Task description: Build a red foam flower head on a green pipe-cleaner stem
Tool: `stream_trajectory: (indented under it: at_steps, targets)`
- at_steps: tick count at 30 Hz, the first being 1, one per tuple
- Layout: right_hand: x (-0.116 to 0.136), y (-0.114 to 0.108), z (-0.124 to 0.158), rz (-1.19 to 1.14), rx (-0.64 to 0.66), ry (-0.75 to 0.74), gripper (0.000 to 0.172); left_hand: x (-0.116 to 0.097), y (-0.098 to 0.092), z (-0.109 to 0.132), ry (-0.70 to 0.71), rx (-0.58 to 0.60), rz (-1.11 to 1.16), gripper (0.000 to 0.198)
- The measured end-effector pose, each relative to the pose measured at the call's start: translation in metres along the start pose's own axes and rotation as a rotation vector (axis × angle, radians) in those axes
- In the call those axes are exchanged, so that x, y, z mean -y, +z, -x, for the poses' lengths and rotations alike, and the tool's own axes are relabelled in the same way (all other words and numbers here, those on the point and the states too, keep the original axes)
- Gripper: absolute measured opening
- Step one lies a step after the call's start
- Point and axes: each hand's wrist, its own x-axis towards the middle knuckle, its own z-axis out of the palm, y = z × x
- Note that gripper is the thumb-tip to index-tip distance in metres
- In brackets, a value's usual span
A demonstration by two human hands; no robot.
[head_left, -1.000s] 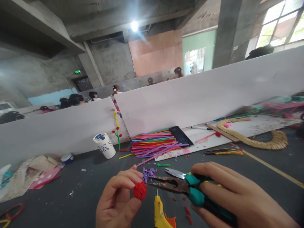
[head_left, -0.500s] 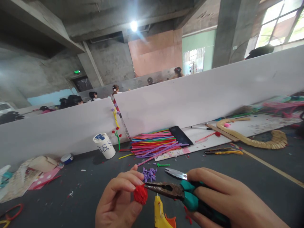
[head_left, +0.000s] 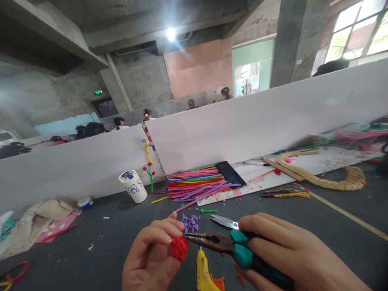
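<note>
My left hand (head_left: 151, 254) pinches a small red ball (head_left: 178, 247) between thumb and fingers; its surface looks ridged, and I cannot make out the material. Long-nose pliers (head_left: 212, 241) with green and black handles are gripped in my right hand (head_left: 291, 250). Their tips touch the top of the ball beside my left fingertips. A silver blade (head_left: 224, 222), like that of scissors, sticks out past my right index finger; whether the hand holds it too is hidden. Below the pliers lies a yellow glue gun (head_left: 203, 270) with an orange trigger. Cut purple pieces (head_left: 190, 222) are heaped just beyond.
Coloured pipe cleaners (head_left: 194, 184) lie by a dark phone-like slab (head_left: 230, 173). A white cup (head_left: 133, 186) stands left of them, before a white partition (head_left: 242, 129). A yellow utility knife (head_left: 291, 195) lies right, red-handled scissors (head_left: 18, 273) at far left.
The red ball and the plier tips have shifted very slightly left. Both hands keep their grip, and the things on the table stay where they were.
</note>
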Motion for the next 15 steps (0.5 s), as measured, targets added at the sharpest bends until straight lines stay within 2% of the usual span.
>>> stream_trajectory:
  at_steps: [7,13,15]
  targets:
    - [-0.0017,0.0012,-0.0004,0.067,-0.038,-0.055,0.024,0.0006,-0.0027,0.0038,-0.002,-0.009,-0.005,0.01]
    - [-0.0004,0.0041,0.002,0.436,-0.072,-0.145,0.037,0.0015,-0.0011,0.0037,-0.051,-0.04,-0.01,0.01]
    - [0.0004,0.0062,0.0027,0.558,-0.125,-0.209,0.038,0.0022,-0.0004,0.0026,-0.079,-0.059,-0.009,0.01]
